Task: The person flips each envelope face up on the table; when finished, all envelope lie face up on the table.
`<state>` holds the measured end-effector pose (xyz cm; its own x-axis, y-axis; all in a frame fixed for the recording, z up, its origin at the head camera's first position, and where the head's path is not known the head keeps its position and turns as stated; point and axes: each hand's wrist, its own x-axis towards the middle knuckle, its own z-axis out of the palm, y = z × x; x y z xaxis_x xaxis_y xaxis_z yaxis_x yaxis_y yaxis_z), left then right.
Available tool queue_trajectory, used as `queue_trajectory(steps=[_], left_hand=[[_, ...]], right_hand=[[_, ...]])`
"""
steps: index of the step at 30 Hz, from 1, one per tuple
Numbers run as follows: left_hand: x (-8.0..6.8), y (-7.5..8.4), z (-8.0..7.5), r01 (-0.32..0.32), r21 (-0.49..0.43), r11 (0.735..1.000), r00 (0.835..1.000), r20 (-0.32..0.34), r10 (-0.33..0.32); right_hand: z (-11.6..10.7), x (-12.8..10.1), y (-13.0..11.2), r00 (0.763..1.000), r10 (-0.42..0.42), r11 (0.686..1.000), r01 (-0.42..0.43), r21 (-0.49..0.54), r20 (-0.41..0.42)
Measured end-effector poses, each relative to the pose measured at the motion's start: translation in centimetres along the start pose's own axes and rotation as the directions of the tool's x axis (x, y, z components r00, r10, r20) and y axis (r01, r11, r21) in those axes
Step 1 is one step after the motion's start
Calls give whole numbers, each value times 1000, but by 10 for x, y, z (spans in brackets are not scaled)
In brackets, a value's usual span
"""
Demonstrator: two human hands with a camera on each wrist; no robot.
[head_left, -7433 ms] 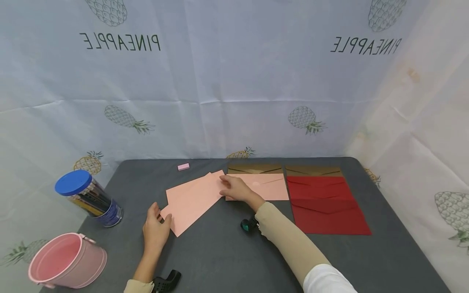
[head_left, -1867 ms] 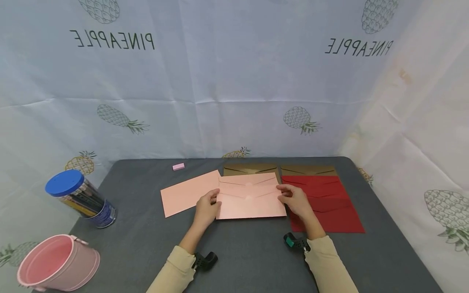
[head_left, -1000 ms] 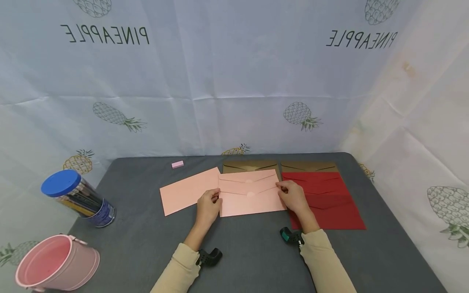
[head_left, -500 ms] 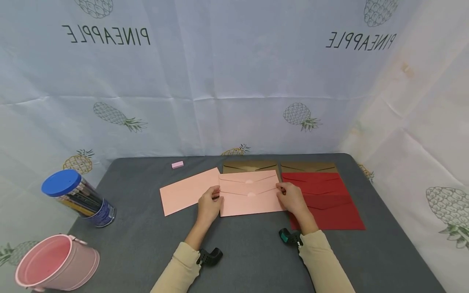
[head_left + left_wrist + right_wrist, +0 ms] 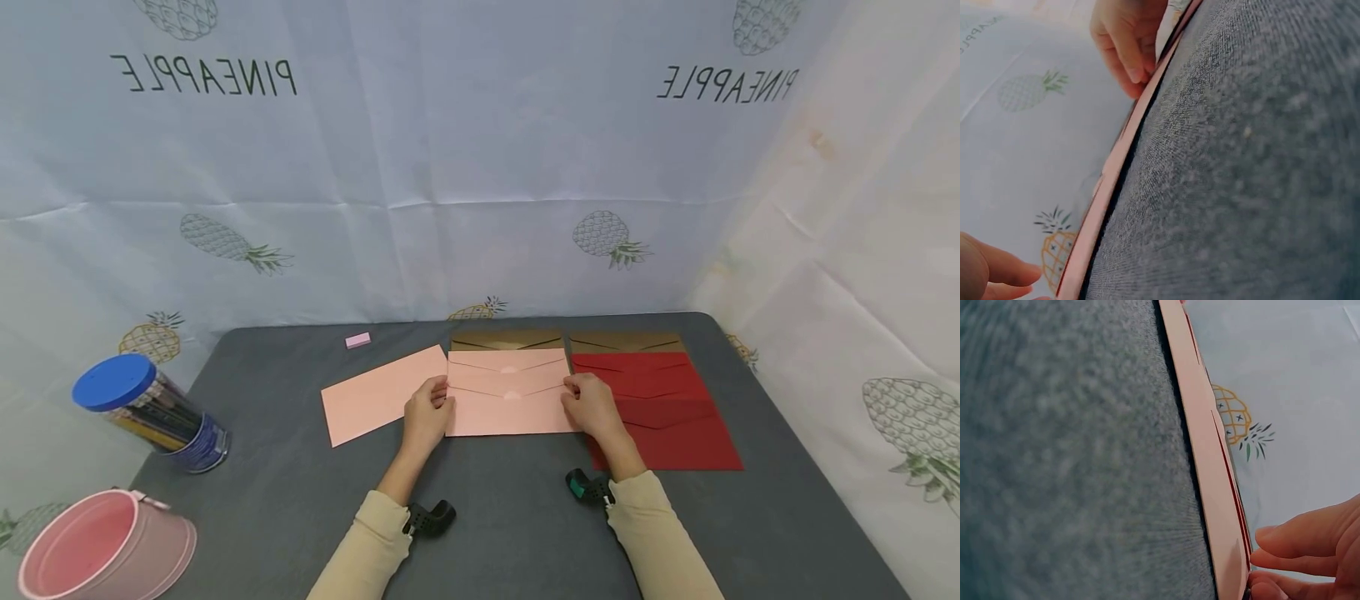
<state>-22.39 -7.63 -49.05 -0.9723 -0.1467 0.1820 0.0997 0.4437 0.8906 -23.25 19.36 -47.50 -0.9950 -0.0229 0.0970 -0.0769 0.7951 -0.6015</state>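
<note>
**Both hands gripping a pink envelope at its two ends**

Nearest the person, two sleeved forearms are reaching over the grey table (image 5: 480, 533). Taking the front pink envelope (image 5: 510, 407) as the landmark: the left hand (image 5: 426, 414) is pinching its left end, thumb on top, and the right hand (image 5: 592, 406) is pinching its right end, so the hands are sitting apart with the envelope lying flat between them. Just behind it, a second pink envelope (image 5: 507, 361) is peeking out, overlapped. To its left, a plain pink envelope (image 5: 371, 397) is lying slanted; to its right, red envelopes (image 5: 660, 417) are lying stacked. Behind those, brown envelopes (image 5: 507, 340) are showing their top edges. Far left of it, a blue-lidded pencil jar (image 5: 146, 412) and a pink bucket (image 5: 97, 550) are standing. Behind and left, a small pink eraser (image 5: 357, 340) is lying near the pineapple-print backdrop (image 5: 480, 167).
</note>
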Motion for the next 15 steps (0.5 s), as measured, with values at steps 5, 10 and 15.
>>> queue_trajectory(steps=[5, 10, 15], left_hand=[[1, -5, -12, -13, 9, 1000, 999, -41, 13], [5, -19, -41, 33, 15, 999, 992, -122, -31], [5, -36, -85, 116, 52, 992, 972, -213, -103]], right_hand=[[1, -1, -4, 1000, -11, 1000, 11, 16, -14], [6, 2, -13, 999, -38, 995, 37, 97, 9], [23, 12, -35, 982, -156, 954, 121, 274, 110]])
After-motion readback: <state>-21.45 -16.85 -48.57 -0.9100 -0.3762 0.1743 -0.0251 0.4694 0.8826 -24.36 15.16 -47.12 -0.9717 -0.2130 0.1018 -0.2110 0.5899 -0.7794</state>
